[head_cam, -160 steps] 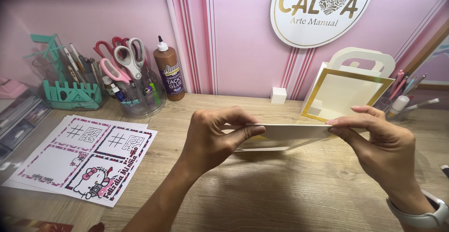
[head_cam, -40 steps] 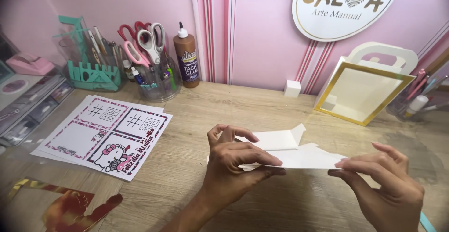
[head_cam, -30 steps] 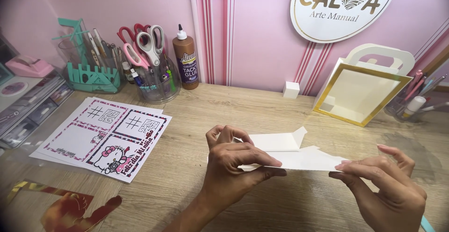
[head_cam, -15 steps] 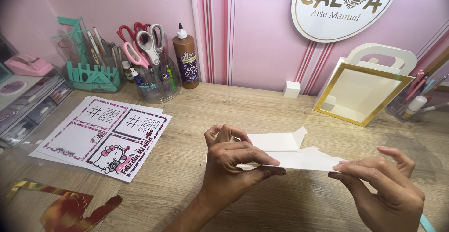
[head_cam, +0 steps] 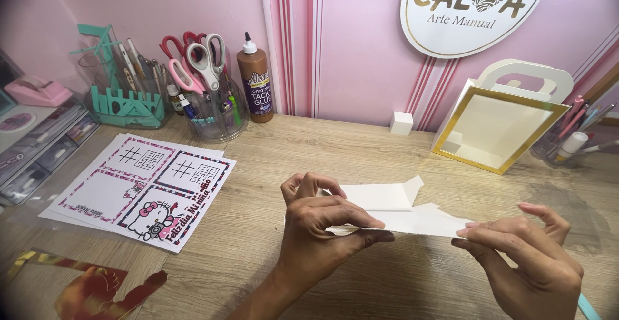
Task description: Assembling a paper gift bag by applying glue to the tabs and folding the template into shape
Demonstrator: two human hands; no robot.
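A big wooden worktop fills the view. On its left lies a printed sheet with pink borders. Leaning on the pink wall stands a cream box with a gold frame. Just above the worktop, in the middle, sits a folded white card — both hands hold it. The left hand has a tight grip on one end, and the right hand pinches the other end.

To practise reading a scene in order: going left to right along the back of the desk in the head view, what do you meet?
Pink tape dispenser → teal tool organiser → clear cup of scissors → brown glue bottle → small white cube → gold-framed white box with handle → cup of pens.
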